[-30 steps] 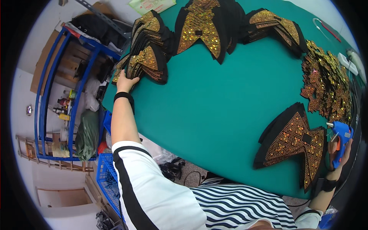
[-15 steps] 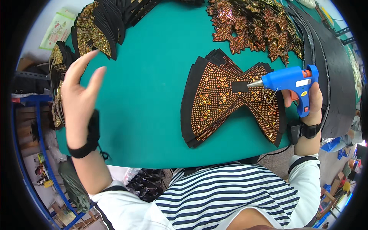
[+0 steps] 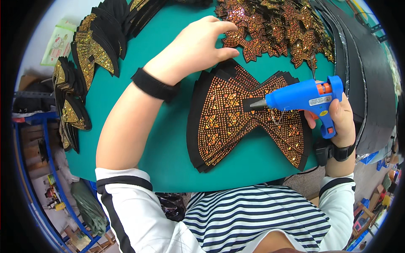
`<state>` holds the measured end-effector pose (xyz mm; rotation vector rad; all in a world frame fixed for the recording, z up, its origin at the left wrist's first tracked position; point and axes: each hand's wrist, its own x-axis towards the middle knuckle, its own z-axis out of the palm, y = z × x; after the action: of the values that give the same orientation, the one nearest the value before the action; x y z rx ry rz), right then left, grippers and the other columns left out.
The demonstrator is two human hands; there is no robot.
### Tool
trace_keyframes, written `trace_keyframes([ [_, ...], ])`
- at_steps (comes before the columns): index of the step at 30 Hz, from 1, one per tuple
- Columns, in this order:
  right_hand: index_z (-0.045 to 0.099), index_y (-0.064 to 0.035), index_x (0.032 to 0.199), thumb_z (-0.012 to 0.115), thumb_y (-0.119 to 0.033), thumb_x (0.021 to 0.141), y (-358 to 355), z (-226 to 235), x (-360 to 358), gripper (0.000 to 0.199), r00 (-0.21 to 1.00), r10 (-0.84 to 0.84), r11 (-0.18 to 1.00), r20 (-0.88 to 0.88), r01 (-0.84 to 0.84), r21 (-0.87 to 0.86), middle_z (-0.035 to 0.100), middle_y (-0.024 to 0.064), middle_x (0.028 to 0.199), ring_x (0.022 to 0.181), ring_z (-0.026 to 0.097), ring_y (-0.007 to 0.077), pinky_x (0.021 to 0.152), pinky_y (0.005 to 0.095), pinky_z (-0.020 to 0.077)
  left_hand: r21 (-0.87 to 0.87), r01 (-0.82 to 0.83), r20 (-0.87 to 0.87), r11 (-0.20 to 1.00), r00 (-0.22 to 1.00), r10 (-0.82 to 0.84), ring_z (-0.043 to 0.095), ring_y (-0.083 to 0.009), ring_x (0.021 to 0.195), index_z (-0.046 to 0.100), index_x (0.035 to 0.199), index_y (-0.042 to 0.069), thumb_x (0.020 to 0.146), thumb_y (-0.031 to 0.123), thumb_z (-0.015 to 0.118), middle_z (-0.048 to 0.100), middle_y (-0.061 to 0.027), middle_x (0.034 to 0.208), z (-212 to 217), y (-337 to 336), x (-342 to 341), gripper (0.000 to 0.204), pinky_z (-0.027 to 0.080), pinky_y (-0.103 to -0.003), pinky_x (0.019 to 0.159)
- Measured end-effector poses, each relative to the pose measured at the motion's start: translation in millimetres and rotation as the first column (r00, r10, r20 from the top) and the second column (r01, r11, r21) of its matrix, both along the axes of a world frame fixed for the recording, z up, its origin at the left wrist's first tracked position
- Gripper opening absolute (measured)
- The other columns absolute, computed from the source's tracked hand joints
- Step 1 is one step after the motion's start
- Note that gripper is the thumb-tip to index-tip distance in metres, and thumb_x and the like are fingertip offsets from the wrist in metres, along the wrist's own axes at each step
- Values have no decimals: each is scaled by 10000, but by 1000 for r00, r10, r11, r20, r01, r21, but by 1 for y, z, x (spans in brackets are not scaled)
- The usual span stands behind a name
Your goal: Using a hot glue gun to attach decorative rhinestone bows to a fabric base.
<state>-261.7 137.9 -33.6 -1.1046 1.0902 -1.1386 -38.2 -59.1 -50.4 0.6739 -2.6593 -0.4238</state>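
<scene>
My right hand (image 3: 344, 118) grips a blue hot glue gun (image 3: 295, 95) by its handle, with an orange trigger under the fingers. The gun's metal nozzle lies over the plain black middle patch of a bow-shaped stack (image 3: 230, 114) of black pieces studded with copper-coloured stones. Whether the tip touches the patch I cannot tell. My left hand (image 3: 198, 48) reaches over the far left of that stack, thumb and forefinger apart, holding nothing. Just beyond its fingertips is a heap of small copper-studded ornaments (image 3: 270, 31) with pointed edges.
Fanned stacks of black pieces with gold stones (image 3: 97, 50) line the left edge of the green table (image 3: 160, 152). Black sheets (image 3: 367, 80) are piled at the right. Blue shelving (image 3: 50, 160) stands below at the left.
My left hand has swung from the left side across to the heap of ornaments. The glue gun has shifted slightly left and nearer, its nozzle now over the patch's middle.
</scene>
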Motion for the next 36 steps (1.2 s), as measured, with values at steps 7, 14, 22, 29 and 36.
trace_keyframes([
  [7, 483, 32, 1099, 574, -430, 794, -1, 0, 0, 561, 998, 60, 998, -3, -60, 6, 566, 112, 876, 570, 511, 131, 500, 239, 402, -60, -186, 69, 981, 979, 190, 575, -253, 767, 531, 1030, 33, 635, 226, 744, 578, -122, 828, -22, -14, -16, 489, 471, -345, 693],
  [14, 483, 9, 1091, 613, -416, 770, 5, -2, -1, 549, 998, -64, 998, -9, 64, -9, 565, 121, 877, 568, 508, 138, 464, 235, 393, 52, -289, 72, 956, 956, 285, 575, -217, 660, 582, 898, -15, 622, 228, 742, 588, -111, 735, -23, -15, -19, 401, 469, -313, 624],
  [22, 486, 12, 1079, 616, -439, 760, 7, -1, -1, 568, 994, -96, 995, -55, 96, -4, 571, 129, 874, 558, 504, 134, 456, 233, 392, 550, -207, 19, 809, 972, 236, 489, -55, 645, 614, 823, 7, 763, 220, 636, 566, 7, 699, -1, -16, 1, 223, 370, -207, 547],
  [29, 502, 24, 1069, 606, -457, 759, 3, 7, -2, 581, 995, -46, 999, -87, 47, 11, 584, 151, 854, 523, 494, 128, 459, 223, 386, 581, -219, -62, 784, 949, 310, 497, -41, 671, 609, 962, 23, 784, 247, 628, 579, 22, 749, 20, 1, 14, 287, 383, -193, 568],
  [36, 527, 38, 1048, 594, -392, 781, 5, 11, 2, 511, 987, -47, 997, -156, 37, -61, 578, 123, 812, 520, 484, 117, 466, 227, 373, 615, -114, -153, 780, 953, 260, 495, -29, 668, 596, 1001, 31, 792, 213, 624, 589, 24, 762, 23, 13, 25, 278, 384, -176, 566],
])
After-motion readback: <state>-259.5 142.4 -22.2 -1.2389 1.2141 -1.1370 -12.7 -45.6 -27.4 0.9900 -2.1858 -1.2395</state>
